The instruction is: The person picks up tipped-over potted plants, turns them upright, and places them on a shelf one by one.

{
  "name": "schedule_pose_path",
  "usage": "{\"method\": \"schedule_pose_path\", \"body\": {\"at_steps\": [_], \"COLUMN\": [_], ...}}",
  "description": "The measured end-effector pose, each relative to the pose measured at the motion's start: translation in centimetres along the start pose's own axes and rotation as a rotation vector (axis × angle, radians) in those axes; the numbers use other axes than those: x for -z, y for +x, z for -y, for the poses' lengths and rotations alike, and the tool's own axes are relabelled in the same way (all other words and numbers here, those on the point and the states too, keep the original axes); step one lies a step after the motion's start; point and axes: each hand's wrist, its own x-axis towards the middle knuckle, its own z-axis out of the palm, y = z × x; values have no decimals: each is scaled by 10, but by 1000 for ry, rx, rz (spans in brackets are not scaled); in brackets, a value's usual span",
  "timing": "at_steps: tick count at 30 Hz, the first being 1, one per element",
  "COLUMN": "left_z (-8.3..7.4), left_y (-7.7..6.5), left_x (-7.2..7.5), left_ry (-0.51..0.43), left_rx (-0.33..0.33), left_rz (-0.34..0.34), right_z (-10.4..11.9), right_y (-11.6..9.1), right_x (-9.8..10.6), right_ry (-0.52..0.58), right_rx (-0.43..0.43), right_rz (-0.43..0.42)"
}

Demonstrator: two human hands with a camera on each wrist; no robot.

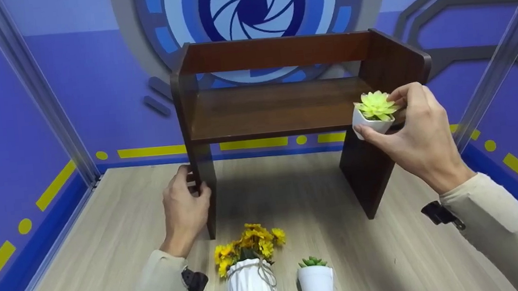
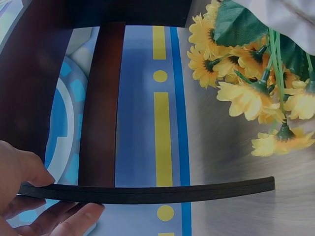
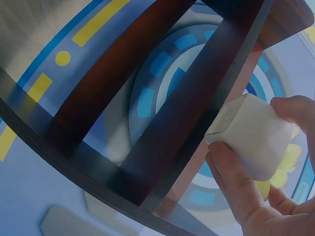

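Observation:
A dark brown wooden shelf (image 1: 279,108) stands on the table, with a raised board between two side panels. My left hand (image 1: 184,209) grips the left side panel (image 2: 197,193) near its lower half, thumb on one face and fingers on the other. In my right hand (image 1: 424,134) is a white angular pot (image 3: 253,135) with a yellow-green artificial succulent (image 1: 376,104), pinched between thumb and fingers. That pot is held at the right end of the raised board, in front of its edge; whether it touches the wood I cannot tell.
Near the table's front stand a white ribbed vase (image 1: 252,286) of yellow flowers (image 1: 254,243), tied with twine, and a small white pot (image 1: 317,286) with a green succulent (image 1: 313,261). Blue patterned walls (image 1: 106,93) with metal posts (image 1: 40,90) enclose the table (image 1: 128,215).

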Motion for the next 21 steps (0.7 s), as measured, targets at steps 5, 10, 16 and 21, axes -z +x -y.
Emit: {"method": "schedule_pose_path", "body": {"at_steps": [5,10,16,21], "left_z": [1,1,1,2], "left_y": [0,-1,-1,-1], "left_x": [-1,0,-1,-1], "left_ry": [-2,9,10,12], "left_rx": [-20,-7,-2,-4], "left_rz": [-11,-2,2,-1], "right_z": [-1,0,-1,-2], "right_y": [10,18,26,33], "right_x": [-4,-7,-14,-18], "right_ry": [3,-11,-9,-21], "right_rx": [2,0,-3,-9], "right_rz": [-16,-18,-13,12]}}
